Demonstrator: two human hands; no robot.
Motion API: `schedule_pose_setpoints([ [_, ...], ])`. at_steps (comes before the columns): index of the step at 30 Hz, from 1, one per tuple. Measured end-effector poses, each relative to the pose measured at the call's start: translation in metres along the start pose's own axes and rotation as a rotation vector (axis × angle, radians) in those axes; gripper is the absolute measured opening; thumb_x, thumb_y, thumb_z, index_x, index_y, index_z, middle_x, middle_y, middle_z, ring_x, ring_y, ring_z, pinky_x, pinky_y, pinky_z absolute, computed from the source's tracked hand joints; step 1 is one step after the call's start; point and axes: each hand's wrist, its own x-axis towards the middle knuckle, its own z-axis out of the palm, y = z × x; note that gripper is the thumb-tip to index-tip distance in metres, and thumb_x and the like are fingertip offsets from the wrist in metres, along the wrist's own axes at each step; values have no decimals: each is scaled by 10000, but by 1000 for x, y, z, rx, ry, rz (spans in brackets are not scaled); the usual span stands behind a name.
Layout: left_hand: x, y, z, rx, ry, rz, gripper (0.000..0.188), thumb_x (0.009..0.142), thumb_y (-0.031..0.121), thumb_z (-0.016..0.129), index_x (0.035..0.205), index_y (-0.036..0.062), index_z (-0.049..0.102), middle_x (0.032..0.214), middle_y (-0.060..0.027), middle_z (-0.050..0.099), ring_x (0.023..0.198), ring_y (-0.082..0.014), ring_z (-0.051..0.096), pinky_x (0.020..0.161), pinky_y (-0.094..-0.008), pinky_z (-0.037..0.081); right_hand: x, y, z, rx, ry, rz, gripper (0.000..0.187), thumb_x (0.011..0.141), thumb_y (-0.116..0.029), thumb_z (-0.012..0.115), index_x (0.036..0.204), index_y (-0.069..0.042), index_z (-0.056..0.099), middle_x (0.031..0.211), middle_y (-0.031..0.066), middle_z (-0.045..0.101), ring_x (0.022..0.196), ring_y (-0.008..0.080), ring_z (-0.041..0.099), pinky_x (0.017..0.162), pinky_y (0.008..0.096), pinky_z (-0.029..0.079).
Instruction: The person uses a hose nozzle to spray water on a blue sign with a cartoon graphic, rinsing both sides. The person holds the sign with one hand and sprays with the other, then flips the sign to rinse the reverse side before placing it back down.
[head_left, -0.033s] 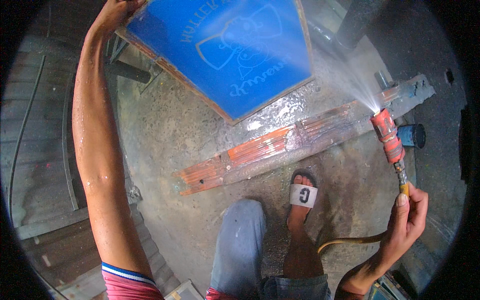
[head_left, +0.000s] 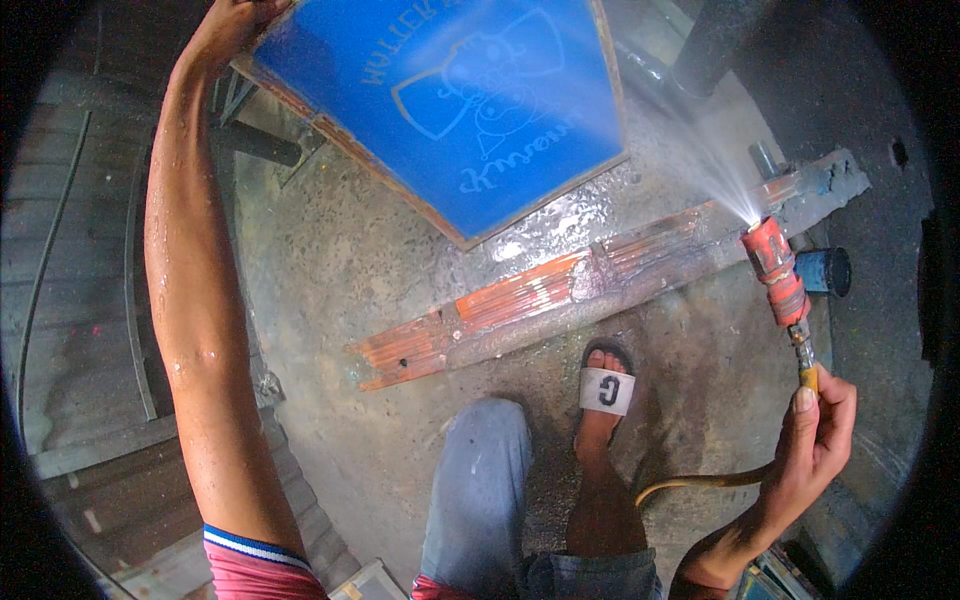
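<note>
A screen-printing frame (head_left: pixel 470 110) with wet blue mesh and worn wooden edges tilts at the top of the head view. Pale lettering and a line drawing show on the mesh, upside down to me. My left hand (head_left: pixel 245 12) is closed on its upper left edge, partly cut off by the picture's top. My right hand (head_left: pixel 822 425) grips a yellow hose (head_left: pixel 809 378) just below a red spray nozzle (head_left: pixel 772 268). Water fans from the nozzle up and left across the right part of the mesh. Drops cover my left forearm.
An orange ribbed bar (head_left: pixel 520 300) lies along a low concrete ledge beneath the frame. A small blue can (head_left: pixel 825 272) lies beside the nozzle. Wet concrete floor (head_left: pixel 330 240) glistens. Corrugated sheeting (head_left: pixel 80 290) stands left; the hose runs behind my sandalled foot (head_left: pixel 605 390).
</note>
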Motion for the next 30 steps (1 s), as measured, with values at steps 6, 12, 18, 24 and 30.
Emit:
schedule_pose_setpoints([
  [6, 5, -3, 17, -58, -26, -60, 463, 889, 137, 532, 1340, 44, 482, 1222, -70, 593, 1088, -174, 566, 963, -303, 435, 0, -5, 0, -49, 25, -17, 166, 892, -117, 585, 973, 28, 572, 832, 5, 490, 732, 76, 416, 657, 207, 341],
  [12, 4, -9, 3, -60, -55, -11, 465, 897, 159, 540, 1343, 45, 477, 1247, -74, 579, 1116, -176, 552, 980, -309, 423, 1, -1, -3, -10, 15, -31, 156, 891, -103, 580, 975, 28, 568, 837, 4, 489, 739, 77, 418, 667, 208, 341],
  [18, 6, -5, 12, -45, -29, -19, 437, 908, 156, 535, 1332, 57, 495, 1255, -73, 575, 1130, -179, 544, 985, -315, 422, 3, 9, 1, -61, 48, -135, 173, 934, -143, 558, 1016, 10, 555, 762, -63, 419, 623, 13, 325, 541, 156, 224],
  [24, 3, -2, 14, -107, -27, -53, 413, 927, 161, 523, 1328, 65, 502, 1248, -71, 579, 1126, -177, 545, 980, -313, 428, 3, 7, -1, -77, 30, -147, 174, 931, -150, 565, 1013, 3, 557, 750, -66, 411, 618, 9, 326, 535, 158, 218],
  [30, 3, -4, 11, -60, -22, -34, 420, 922, 161, 527, 1330, 66, 500, 1241, -72, 582, 1111, -180, 554, 973, -313, 435, 5, 7, 1, -87, 28, -143, 174, 932, -156, 562, 1013, -2, 559, 737, -68, 410, 609, 9, 325, 530, 159, 218],
])
